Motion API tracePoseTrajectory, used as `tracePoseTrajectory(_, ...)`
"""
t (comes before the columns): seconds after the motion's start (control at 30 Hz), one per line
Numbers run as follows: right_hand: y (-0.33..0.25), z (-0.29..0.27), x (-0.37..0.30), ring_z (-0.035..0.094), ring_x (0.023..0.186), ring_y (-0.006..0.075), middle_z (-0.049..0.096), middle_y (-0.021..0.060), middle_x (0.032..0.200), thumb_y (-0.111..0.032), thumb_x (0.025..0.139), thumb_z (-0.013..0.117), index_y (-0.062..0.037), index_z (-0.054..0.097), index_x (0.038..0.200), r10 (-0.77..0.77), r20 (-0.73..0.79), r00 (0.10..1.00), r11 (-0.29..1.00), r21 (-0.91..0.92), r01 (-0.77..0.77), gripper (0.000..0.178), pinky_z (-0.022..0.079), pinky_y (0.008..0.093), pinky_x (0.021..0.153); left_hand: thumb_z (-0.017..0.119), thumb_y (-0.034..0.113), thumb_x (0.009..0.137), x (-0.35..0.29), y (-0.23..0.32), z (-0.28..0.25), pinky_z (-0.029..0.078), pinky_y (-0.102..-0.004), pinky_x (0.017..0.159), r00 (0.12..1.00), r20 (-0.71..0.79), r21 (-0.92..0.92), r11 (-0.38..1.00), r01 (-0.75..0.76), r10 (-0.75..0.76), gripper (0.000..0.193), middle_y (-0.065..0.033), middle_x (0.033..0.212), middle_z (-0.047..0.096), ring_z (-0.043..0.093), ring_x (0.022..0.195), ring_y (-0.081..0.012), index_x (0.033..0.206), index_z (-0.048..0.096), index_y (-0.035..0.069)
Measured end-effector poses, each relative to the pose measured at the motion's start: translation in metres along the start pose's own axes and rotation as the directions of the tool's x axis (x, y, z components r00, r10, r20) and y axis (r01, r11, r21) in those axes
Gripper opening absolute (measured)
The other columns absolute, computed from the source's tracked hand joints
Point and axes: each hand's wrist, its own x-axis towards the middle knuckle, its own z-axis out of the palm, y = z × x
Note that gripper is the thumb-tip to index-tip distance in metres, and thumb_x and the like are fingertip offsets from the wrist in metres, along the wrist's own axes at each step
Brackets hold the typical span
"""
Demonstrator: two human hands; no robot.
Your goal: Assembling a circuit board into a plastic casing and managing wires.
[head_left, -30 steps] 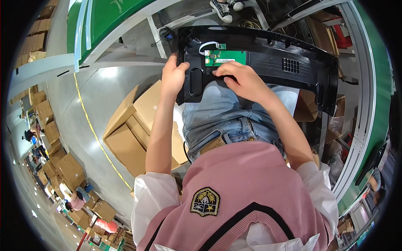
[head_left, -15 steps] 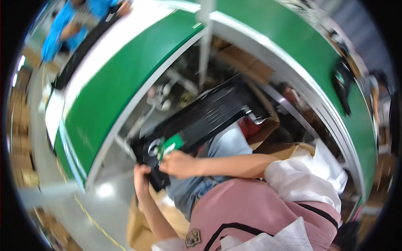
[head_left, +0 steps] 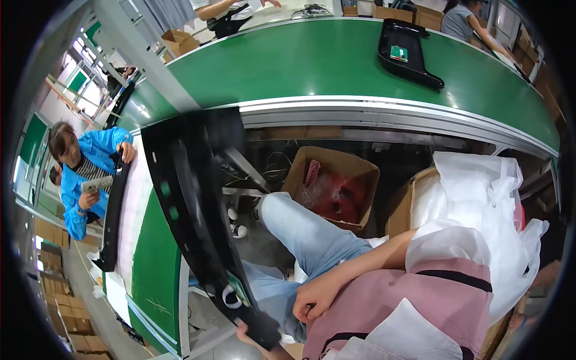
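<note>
A long black plastic housing [head_left: 201, 222] stands tilted in front of me, its far end over the green belt and slightly blurred. My left hand [head_left: 252, 336] grips its near end, with the fingers partly hidden behind it. Close to that hand, a small green circuit board [head_left: 239, 288] sits on the housing beside a round white-rimmed part [head_left: 230, 297]. My right hand [head_left: 315, 300] is curled into a loose fist over my lap, away from the housing; the inside of the fist is hidden.
A green conveyor [head_left: 288, 69] with a metal edge runs across the front. Another black housing [head_left: 405, 57] lies on it. Below stands a cardboard box [head_left: 369, 186] with red contents; white plastic bags [head_left: 474, 198] are at right. A co-worker in blue [head_left: 96, 150] holds a handheld device at left.
The housing has swung from lying across my lap to standing tilted at the left. My right hand has come off it and back to my lap. The view has turned.
</note>
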Motion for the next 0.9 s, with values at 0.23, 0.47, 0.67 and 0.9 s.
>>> tracePoseTrajectory(0.23,0.015,0.009,-0.025,0.065,0.067,0.0275,0.067,0.0109,0.074,-0.017,0.084,0.06,-0.0037,0.066,0.089,-0.165,-0.178,0.97,0.936,-0.339,0.097,0.016,0.049,0.0387,0.061,0.06,0.036,0.084,0.231,-0.015,0.216,0.046,-0.0501,0.099,0.985,0.063,0.21,0.963,-0.169,0.16,0.054,-0.013,0.123,0.061,0.059,0.112,-0.0345,0.128,0.055,0.006)
tracePoseTrajectory(0.47,0.0,0.013,-0.096,0.065,0.076,0.0306,0.068,0.011,0.083,-0.017,0.086,0.058,-0.0062,0.065,0.092,-0.158,-0.571,0.805,0.941,-0.335,-0.054,0.014,0.049,0.0393,0.065,0.067,0.039,0.083,0.403,-0.083,0.371,0.046,-0.0548,0.097,0.997,0.015,0.167,0.983,-0.074,0.072,0.048,-0.0132,0.118,0.062,0.059,0.109,-0.0319,0.119,0.057,0.009)
tracePoseTrajectory(0.67,-0.034,-0.017,-0.17,0.065,0.078,0.0304,0.069,0.0098,0.086,-0.014,0.085,0.059,-0.0077,0.066,0.094,-0.258,-0.79,0.556,0.846,-0.463,-0.266,0.013,0.052,0.0393,0.068,0.055,0.05,0.094,0.506,-0.102,0.336,0.045,-0.0452,0.101,0.991,0.132,0.695,0.714,-0.091,-0.002,0.054,-0.015,0.113,0.062,0.059,0.11,-0.0321,0.126,0.053,0.006)
tracePoseTrajectory(0.9,-0.134,-0.122,-0.312,0.062,0.092,0.0349,0.062,0.0162,0.1,-0.003,0.072,0.066,-0.0036,0.059,0.109,-0.747,-0.665,-0.001,0.23,-0.257,-0.939,0.037,0.051,0.0417,0.077,0.053,0.027,0.097,0.423,-0.093,0.276,0.047,-0.0359,0.089,0.834,0.49,0.861,-0.293,-0.416,0.254,0.036,-0.0187,0.115,0.061,0.061,0.104,-0.028,0.116,0.059,-0.003)
